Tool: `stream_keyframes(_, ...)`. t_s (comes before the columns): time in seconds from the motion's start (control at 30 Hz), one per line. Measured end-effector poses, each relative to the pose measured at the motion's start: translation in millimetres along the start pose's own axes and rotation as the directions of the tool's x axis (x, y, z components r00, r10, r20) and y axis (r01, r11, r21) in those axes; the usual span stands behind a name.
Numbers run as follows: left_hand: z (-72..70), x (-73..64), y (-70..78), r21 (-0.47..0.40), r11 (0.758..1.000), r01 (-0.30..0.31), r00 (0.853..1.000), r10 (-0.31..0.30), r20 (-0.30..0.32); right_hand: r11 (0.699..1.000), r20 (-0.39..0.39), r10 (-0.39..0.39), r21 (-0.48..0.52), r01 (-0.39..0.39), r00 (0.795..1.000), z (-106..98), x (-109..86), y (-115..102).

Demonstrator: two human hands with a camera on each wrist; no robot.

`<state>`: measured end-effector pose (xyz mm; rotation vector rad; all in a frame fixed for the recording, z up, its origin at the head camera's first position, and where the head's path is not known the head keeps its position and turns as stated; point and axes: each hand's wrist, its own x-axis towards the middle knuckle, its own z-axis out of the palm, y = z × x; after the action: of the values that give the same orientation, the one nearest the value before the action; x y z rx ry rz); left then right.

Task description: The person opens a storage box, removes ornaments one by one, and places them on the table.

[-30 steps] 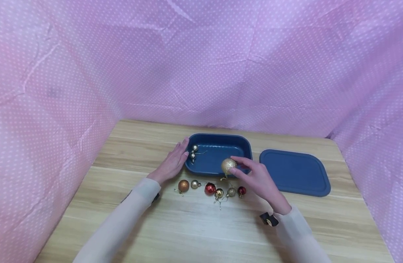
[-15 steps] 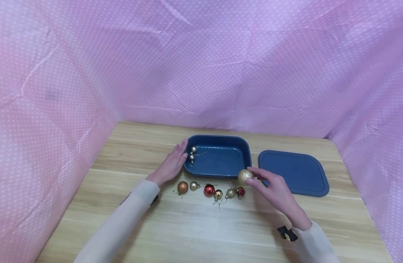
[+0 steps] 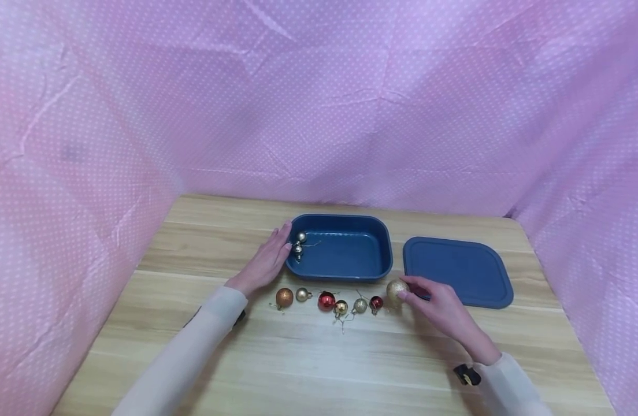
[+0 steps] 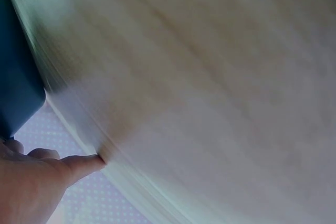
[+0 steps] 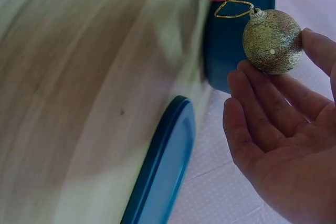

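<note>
In the head view, my right hand pinches a gold glitter Christmas bauble between thumb and fingers, just off the front right corner of a blue box. The right wrist view shows its gold cord loop hanging free from the bauble. My left hand rests with extended fingers along the box's left wall. Inside that end lie small gold baubles. Before the box runs a row: orange bauble, pale gold bauble, red bauble, gold bauble, glitter bauble and small red bauble.
A flat blue lid lies on the wooden table right of the box, behind my right hand. Pink dotted cloth hangs behind the table and along both sides.
My right hand has carried the gold glitter bauble from over the box's front edge rightward and nearer to me, lowering it toward the table. My left hand stays against the box.
</note>
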<state>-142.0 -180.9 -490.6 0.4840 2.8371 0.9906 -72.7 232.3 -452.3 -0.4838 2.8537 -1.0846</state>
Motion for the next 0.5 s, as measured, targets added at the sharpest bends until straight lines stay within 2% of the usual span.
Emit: stream_keyframes(0.5,-0.4,-0.4,0.4,-0.001,1.000,-0.001,1.000,0.001,-0.009,0.996,0.090,-0.005,-0.093,0.013,0.996,9,2.7,13)
